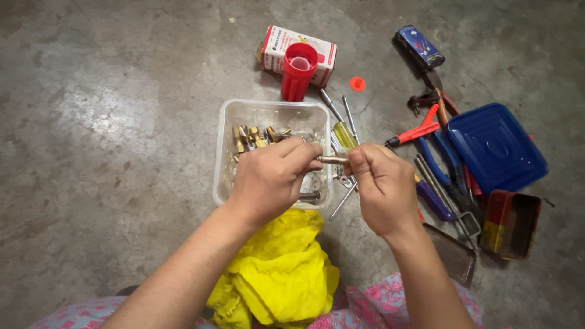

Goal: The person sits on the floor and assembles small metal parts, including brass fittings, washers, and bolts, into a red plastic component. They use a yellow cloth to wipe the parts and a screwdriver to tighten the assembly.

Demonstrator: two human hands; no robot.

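The left hand [268, 176] and the right hand [384, 186] meet above the right edge of a clear plastic tub [226, 152], and between them they grip a short brass fitting [333, 159]. The left thumb and forefinger pinch its left end; the right thumb and curled fingers close on its right end. The fitting lies nearly level, its long axis running left to right across the view, one end pointing into each hand, and only its middle shows between the fingertips.

The tub sits on the concrete floor [109, 122] and holds more brass fittings [253, 137] and some steel screws. A crumpled yellow cloth [280, 274] lies just below it, by the person's lap. Beyond the tub stands a red cap-like cup [297, 73] touching a red and white carton [274, 45]. A yellow-handled screwdriver [344, 134] lies just right of the tub. Further right lie red-handled pliers [417, 131], a blue plastic lid [496, 146] and a small open tin [512, 222].
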